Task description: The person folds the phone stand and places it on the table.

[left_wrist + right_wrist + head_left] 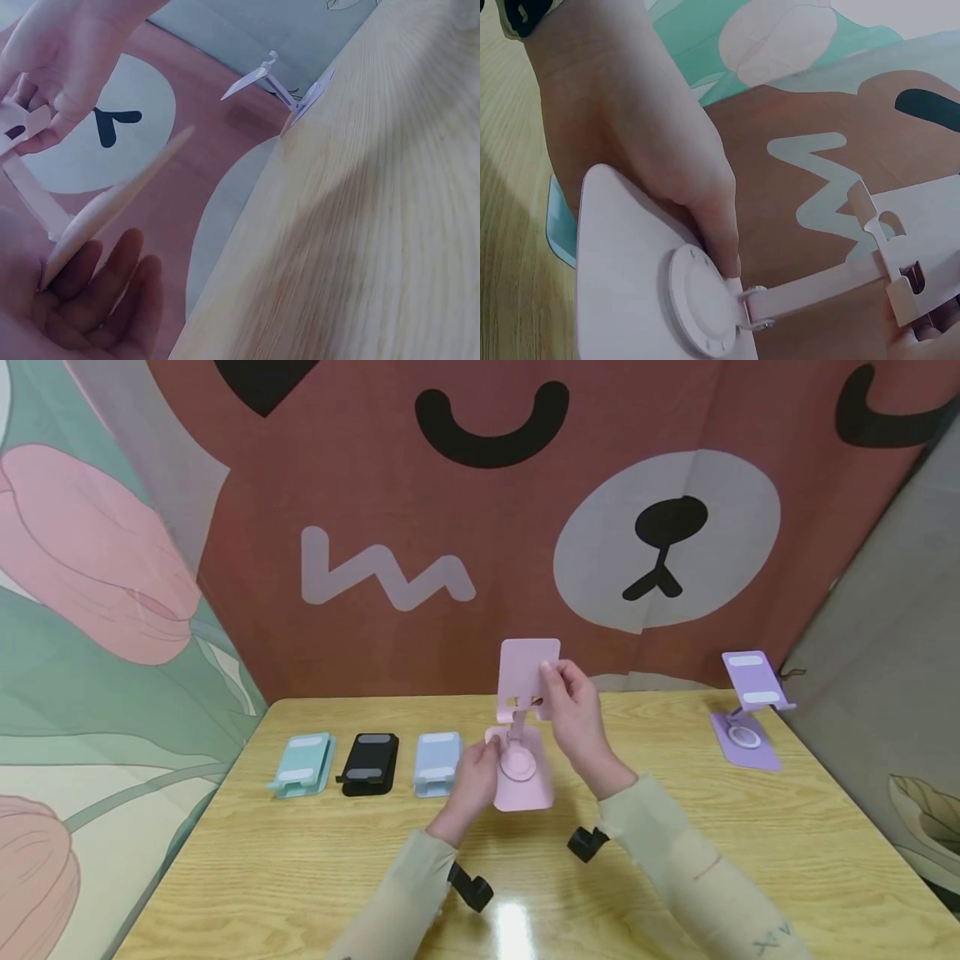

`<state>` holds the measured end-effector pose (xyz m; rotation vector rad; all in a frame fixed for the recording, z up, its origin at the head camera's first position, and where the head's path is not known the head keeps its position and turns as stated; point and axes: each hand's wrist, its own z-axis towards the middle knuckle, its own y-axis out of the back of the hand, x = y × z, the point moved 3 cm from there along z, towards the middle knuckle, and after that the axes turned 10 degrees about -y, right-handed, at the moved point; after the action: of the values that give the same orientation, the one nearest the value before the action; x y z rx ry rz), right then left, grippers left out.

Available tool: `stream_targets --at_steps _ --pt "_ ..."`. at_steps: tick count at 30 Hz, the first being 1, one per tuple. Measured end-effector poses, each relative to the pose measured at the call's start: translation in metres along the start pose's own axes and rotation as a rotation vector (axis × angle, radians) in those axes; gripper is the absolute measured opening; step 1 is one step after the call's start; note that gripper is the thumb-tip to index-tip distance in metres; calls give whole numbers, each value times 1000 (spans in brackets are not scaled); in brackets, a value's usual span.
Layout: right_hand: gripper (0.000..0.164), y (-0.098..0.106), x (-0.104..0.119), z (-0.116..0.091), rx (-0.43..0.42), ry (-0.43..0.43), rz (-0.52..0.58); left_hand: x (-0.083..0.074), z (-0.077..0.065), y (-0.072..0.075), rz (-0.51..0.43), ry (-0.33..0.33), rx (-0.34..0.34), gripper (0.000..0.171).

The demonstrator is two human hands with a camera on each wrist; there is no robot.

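Note:
A pink phone stand [528,668] is held unfolded above the table, its upper plate, arm and base with a round disc all showing. My left hand [474,781] grips the left edge of the base, thumb on top; in the left wrist view its fingers [112,296] curl beneath. With my right hand [577,718] I pinch the right edge of the upper plate. The right wrist view shows the base [622,277] close up, joined by a hinge to the arm [817,285].
Left of the hands, a teal folded stand [302,764], a black one [370,764] and a light blue one [437,764] lie in a row on the wooden table [300,877]. An unfolded purple stand [752,681] stands at the far right. A printed cloth [525,552] hangs behind.

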<state>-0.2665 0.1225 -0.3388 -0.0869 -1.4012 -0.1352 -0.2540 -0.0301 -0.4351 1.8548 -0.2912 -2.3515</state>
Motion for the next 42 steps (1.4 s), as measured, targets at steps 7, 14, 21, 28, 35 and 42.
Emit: stream_targets --at_steps 7,14,21,28,35,42 --pt "48 -1 2 -3 40 -23 -43 0 1 2 -32 -1 -102 41" --pt "60 1 2 -4 39 -18 -105 0 1 4 -10 -20 -166 39" --pt "65 0 5 -6 67 -29 -162 0 -1 5 9 -28 -218 36" --pt "68 -1 10 -4 91 -47 -181 0 -1 8 22 -58 -257 33" --pt "65 0 9 -4 115 -75 -200 -1 -1 11 32 -85 -271 33" --pt "61 0 4 -4 102 -114 -186 2 -2 10 22 -93 -259 32"
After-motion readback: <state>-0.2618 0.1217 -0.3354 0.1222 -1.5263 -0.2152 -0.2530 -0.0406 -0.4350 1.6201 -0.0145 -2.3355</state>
